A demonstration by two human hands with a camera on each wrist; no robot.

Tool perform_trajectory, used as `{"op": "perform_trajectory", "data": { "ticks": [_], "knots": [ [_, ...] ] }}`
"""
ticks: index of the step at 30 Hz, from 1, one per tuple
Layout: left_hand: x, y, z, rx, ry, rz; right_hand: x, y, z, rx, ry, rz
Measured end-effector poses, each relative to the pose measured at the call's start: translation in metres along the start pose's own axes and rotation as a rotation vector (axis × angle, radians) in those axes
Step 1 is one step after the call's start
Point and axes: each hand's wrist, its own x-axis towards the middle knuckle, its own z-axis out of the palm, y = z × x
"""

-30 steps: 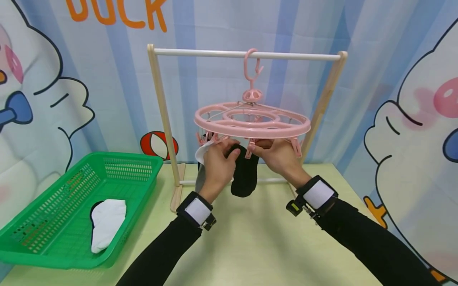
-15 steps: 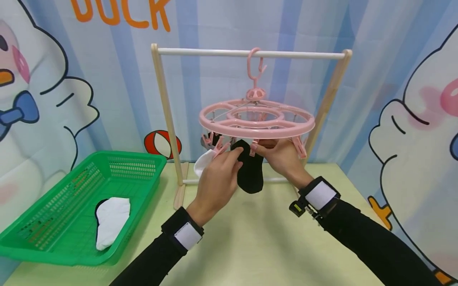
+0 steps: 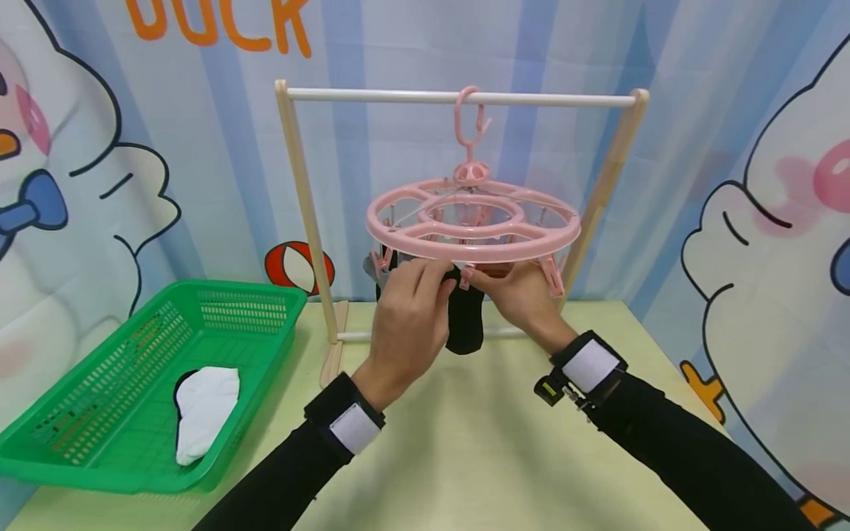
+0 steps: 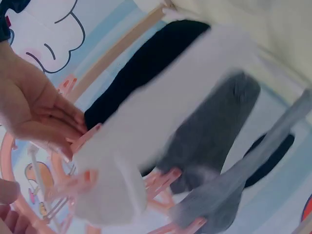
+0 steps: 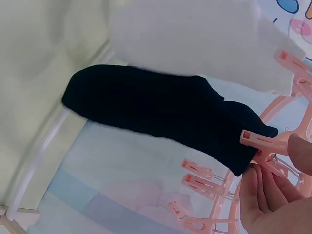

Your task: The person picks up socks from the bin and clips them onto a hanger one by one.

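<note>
A black sock (image 5: 146, 100) hangs from a pink clothespin (image 5: 263, 141) on the round pink drying hanger (image 3: 398, 240). My right hand (image 3: 524, 295) pinches that clothespin, thumb above and fingers below, beside the sock's cuff. My left hand (image 3: 410, 313) is at the hanger's front rim, thumb and fingers bent near the top of the black sock. In the left wrist view only its fingertips (image 4: 14, 222) show at the corner, so whether they grip anything is unclear. A white sock (image 4: 161, 107) and grey socks (image 4: 214, 122) hang alongside from other clothespins.
The hanger hooks over the white bar (image 3: 372, 96) of a wooden-legged rack. At the left stands a green basket (image 3: 265, 383) with a white, black-edged sock (image 3: 209, 413) in it. Several unused clothespins (image 5: 197, 168) hang behind my right hand.
My left hand has moved up and across in front of the hanger, now covering the white sock in the head view. My right hand stays at the clothespin over the black sock.
</note>
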Motion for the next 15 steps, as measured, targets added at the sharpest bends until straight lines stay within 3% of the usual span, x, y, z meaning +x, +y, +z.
{"op": "perform_trajectory", "data": {
  "ticks": [4,6,10,15],
  "knots": [
    [0.018,0.000,0.002,0.078,0.107,0.106,-0.007,-0.017,-0.002,0.007,0.014,-0.027],
    [0.026,-0.001,0.004,0.100,0.106,0.146,-0.008,-0.022,-0.002,0.021,0.017,-0.049],
    [0.033,-0.004,0.007,0.132,0.057,0.199,-0.005,-0.005,-0.001,0.002,0.031,-0.070],
    [0.033,-0.005,0.009,0.149,0.044,0.205,-0.008,0.014,0.001,-0.068,0.066,-0.096]
  ]
}}
